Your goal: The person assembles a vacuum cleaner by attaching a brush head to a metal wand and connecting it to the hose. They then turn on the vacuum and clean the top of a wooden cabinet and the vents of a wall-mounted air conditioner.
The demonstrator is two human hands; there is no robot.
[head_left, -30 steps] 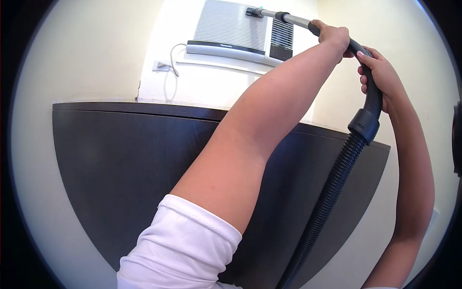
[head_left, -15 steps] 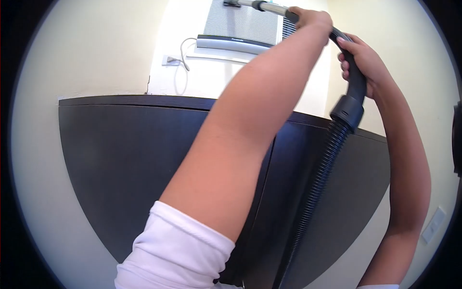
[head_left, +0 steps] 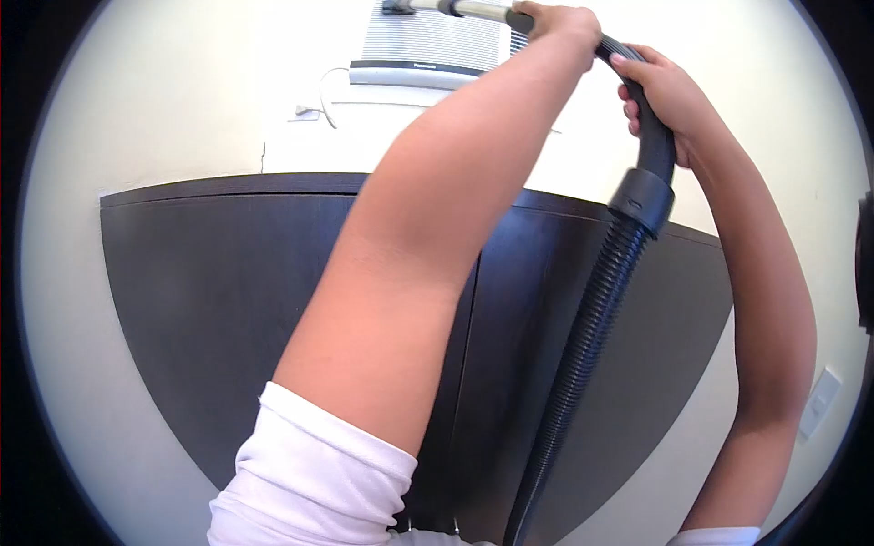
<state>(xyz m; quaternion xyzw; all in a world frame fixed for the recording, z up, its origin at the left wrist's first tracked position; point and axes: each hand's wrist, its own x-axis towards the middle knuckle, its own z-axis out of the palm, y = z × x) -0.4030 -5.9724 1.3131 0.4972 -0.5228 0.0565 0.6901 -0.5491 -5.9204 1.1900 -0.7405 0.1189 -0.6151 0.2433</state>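
Observation:
Both arms reach up, holding a vacuum cleaner wand (head_left: 482,11) that slants toward the top of the view. My left hand (head_left: 566,32) is wrapped around the wand where it joins the black curved handle. Lower down, my right hand (head_left: 669,96) grips that handle (head_left: 657,146), its fingers curled round it. A ribbed black hose (head_left: 592,318) hangs from the handle's collar. At the wand's far end, a small dark nozzle (head_left: 398,7) lies over the left part of the slatted grille of an air conditioner (head_left: 428,41); whether it touches is hard to tell.
Below the air conditioner stands a dark brown cabinet (head_left: 218,300) with two doors, its top edge (head_left: 273,185) under the unit. A plug and cord sit in a wall outlet (head_left: 303,114). A white switch plate (head_left: 821,402) is on the right wall.
The nozzle has moved left across the grille. Both hands and the hose have shifted left in view, and the whole view has shifted slightly too. Both grips stay the same.

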